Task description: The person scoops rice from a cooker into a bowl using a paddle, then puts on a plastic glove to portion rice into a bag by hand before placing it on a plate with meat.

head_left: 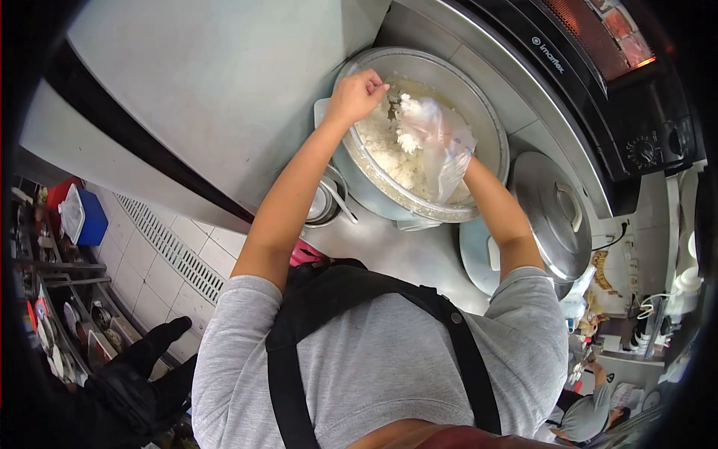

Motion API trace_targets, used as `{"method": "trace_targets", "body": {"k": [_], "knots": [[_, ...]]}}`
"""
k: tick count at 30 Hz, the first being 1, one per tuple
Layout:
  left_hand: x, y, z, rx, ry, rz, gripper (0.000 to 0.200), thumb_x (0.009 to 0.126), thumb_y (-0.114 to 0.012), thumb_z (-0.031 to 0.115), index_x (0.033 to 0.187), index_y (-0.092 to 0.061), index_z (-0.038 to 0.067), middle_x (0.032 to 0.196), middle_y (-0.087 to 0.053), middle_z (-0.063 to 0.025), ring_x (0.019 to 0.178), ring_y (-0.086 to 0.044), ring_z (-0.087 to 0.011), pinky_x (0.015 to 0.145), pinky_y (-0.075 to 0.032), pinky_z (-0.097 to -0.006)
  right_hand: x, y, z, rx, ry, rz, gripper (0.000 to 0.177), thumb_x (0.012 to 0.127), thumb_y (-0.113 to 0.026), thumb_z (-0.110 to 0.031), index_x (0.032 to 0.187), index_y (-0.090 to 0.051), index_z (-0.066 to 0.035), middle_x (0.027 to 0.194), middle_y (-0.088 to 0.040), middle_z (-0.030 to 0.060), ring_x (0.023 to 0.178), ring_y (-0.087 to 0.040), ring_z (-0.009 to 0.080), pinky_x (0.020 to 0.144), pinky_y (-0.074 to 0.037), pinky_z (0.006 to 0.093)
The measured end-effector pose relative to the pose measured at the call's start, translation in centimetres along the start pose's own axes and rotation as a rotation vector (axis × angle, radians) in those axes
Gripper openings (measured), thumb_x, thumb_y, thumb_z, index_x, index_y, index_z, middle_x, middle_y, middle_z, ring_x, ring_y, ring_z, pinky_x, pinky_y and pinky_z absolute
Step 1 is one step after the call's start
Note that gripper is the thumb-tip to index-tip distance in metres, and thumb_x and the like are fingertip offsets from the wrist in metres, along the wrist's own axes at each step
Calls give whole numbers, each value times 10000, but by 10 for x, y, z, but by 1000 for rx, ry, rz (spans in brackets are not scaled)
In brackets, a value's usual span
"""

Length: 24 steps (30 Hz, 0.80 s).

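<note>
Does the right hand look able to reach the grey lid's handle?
Probably yes: the handle of the grey lid is uncovered, near the right forearm. But the right hand is in a plastic bag with rice at its fingers, so it may need freeing first.

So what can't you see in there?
All in the head view:
- Right hand: its grip is blurred by the plastic bag.
- Left hand: whether its fingertips pinch anything is too small to tell.
- Big pot: its bottom is hidden by rice.
- Whatever is beneath the gray lid: the lid hides it.
- Black oven: cut off by the top edge.
</note>
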<state>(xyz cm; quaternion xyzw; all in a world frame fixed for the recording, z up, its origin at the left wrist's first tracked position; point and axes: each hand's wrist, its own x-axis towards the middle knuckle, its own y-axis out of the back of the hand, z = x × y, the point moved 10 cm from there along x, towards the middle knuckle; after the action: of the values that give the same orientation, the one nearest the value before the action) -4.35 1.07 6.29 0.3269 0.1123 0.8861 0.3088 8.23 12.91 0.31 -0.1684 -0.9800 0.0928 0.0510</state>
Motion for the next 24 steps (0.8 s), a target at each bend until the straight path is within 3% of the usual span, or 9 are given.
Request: {"method": "trace_targets", "body": {"k": [2, 4, 7, 14, 16, 17, 19, 23, 24], "knots": [[0, 2, -1, -30, 15, 20, 254, 799, -639, 290, 782, -620, 37, 653, -619, -110, 623, -602, -276, 589, -467, -372, 6, 35, -3, -773, 47, 236, 371, 919, -522, -316, 1056, -573, 25, 888, -577, 44, 724, -540, 114, 658, -503, 278], [0, 2, -1, -33, 28, 19, 276, 818, -617, 309, 784, -621, 35, 660, -621, -117, 629, -604, -278, 594, -467, -373, -9, 16, -36, -668, 69, 269, 315, 914, -539, -325, 993, -589, -25, 837, -565, 19, 715, -525, 103, 574, -474, 278], [0, 4, 0, -33, 48, 25, 311, 846, -582, 334, 790, -623, 32, 679, -627, -131, 642, -607, -282, 607, -469, -374, -32, 42, -22, -429, -327, 589, 226, 901, -570, -281, 974, -593, -68, 837, -559, 12, 726, -513, 99, 584, -451, 264], [0, 5, 0, -42, 66, 19, 309, 849, -580, 323, 789, -619, 23, 711, -638, -140, 650, -615, -277, 626, -480, -358, 0, 52, -28, -739, 89, 140, 256, 910, -536, -326, 968, -587, -81, 864, -557, 45, 746, -517, 126, 656, -459, 263], [1, 4, -1, -45, 60, 12, 291, 844, -600, 305, 807, -620, 16, 701, -632, -126, 624, -597, -237, 609, -472, -334, -8, 1, -24, -1140, 135, -567, 266, 903, -536, -305, 966, -577, -50, 901, -549, 72, 780, -539, 162, 739, -461, 274], [1, 3, -2, -47, 52, 3, 277, 838, -619, 286, 826, -621, 10, 691, -626, -112, 598, -579, -197, 592, -464, -309, -14, -15, -36, -1138, 133, -565, 266, 903, -536, -305, 966, -577, -50, 901, -549, 72, 780, -539, 162, 739, -461, 274], [1, 2, -3, -46, 53, 5, 269, 834, -625, 281, 824, -622, 12, 685, -624, -107, 595, -576, -192, 590, -464, -306, -39, 36, -31, -153, -492, 421, 253, 885, -550, -263, 965, -553, -22, 916, -550, 88, 818, -565, 188, 793, -466, 310], [1, 3, -3, -58, 53, 34, 263, 830, -630, 278, 820, -623, 15, 675, -621, -101, 587, -569, -187, 589, -466, -303, -38, 54, 23, 92, -442, 359, 424, 850, -611, -223, 1186, -487, 2, 1053, -547, 128, 958, -596, 202, 864, -504, 315], [1, 4, -3, -60, 48, 35, 263, 830, -630, 278, 820, -623, 15, 675, -621, -101, 587, -569, -187, 589, -466, -303, -46, 15, 25, -155, -453, 163, 458, 857, -588, -300, 1192, -488, -3, 1078, -546, 133, 953, -599, 209, 877, -497, 309]]}}
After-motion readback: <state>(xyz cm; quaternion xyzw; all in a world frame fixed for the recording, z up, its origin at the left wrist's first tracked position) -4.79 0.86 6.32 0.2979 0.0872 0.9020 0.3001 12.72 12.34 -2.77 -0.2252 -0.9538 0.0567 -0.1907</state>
